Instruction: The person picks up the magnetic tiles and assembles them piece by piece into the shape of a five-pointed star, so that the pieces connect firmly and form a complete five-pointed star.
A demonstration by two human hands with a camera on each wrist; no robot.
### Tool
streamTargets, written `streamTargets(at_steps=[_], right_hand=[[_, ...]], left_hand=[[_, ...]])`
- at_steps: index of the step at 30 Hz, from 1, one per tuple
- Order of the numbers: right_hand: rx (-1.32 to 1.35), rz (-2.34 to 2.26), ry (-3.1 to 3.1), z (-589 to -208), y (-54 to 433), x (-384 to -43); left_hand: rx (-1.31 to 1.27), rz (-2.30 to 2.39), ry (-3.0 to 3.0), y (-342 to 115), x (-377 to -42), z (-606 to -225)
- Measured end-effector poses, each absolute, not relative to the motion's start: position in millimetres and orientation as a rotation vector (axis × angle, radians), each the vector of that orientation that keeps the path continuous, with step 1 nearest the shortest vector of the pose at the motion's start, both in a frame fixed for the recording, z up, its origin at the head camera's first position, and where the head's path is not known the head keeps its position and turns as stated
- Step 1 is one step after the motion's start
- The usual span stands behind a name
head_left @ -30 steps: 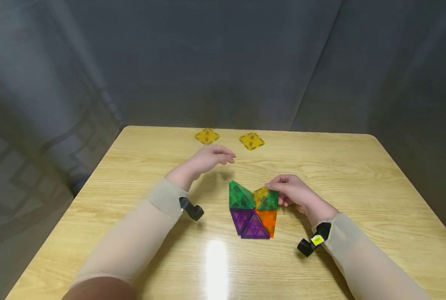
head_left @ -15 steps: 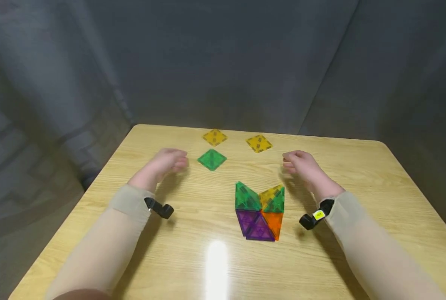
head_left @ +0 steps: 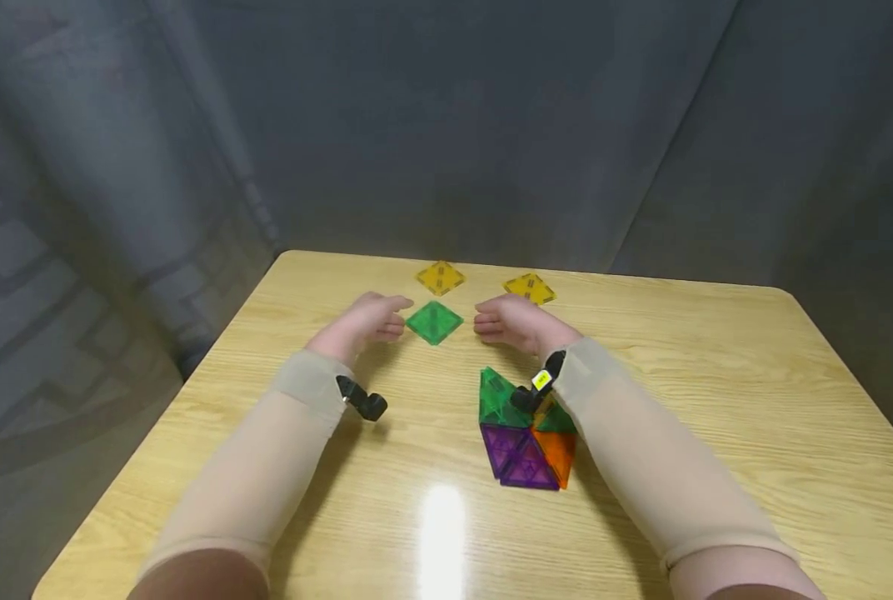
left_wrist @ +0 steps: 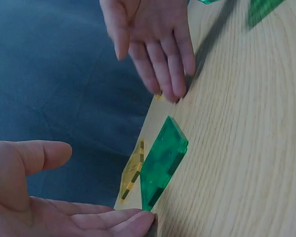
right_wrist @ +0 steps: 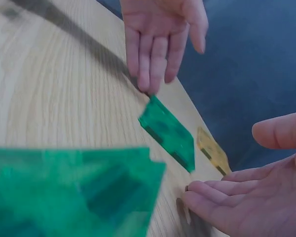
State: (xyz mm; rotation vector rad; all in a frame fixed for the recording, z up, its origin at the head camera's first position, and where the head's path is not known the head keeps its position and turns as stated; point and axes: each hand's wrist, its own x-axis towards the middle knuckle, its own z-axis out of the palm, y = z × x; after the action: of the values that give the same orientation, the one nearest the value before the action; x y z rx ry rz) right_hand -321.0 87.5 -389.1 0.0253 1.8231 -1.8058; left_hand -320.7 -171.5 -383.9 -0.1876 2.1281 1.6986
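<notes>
A green square magnetic tile [head_left: 435, 322] lies cornerwise on the table between my two hands. On its left is my left hand [head_left: 362, 323], thumb apart and fingers straight, fingertips right at the tile's near corner in the left wrist view. My right hand [head_left: 517, 323] faces it from the other side with extended fingers, holding nothing. Below the right hand stands a joined build of magnetic tiles: green pieces [head_left: 497, 398] on top, purple triangles [head_left: 529, 465] and an orange one [head_left: 558, 454] lower down. My right forearm and wrist camera cover part of it.
Two yellow square magnetic tiles lie near the far table edge, one on the left [head_left: 441, 278] and one on the right [head_left: 531, 287], partly behind my right hand. A grey curtain [head_left: 446, 150] hangs behind the wooden table [head_left: 716, 400].
My right hand has let go of the tile build and moved left to the green tile. The left hand drew off leftward, uncovering that tile, then came back beside it.
</notes>
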Motion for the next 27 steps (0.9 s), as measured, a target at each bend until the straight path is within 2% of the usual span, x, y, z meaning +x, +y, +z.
streamTargets(at_steps=[8, 18, 27], right_hand=[[0.011, -1.807, 1.820, -392.4, 74.3, -321.5], [0.188, -1.877, 1.818, -395.7, 73.0, -320.2], [0.245, -1.867, 1.827, -401.6, 73.8, -317.5]], left_hand=[[-0.253, 1.743, 2.119, -168.3, -319.6, -383.0], [-0.413, 1.975, 1.922, -168.8, -322.3, -399.6], [-0.328, 1.852, 2.067, -161.1, -322.5, -413.3]])
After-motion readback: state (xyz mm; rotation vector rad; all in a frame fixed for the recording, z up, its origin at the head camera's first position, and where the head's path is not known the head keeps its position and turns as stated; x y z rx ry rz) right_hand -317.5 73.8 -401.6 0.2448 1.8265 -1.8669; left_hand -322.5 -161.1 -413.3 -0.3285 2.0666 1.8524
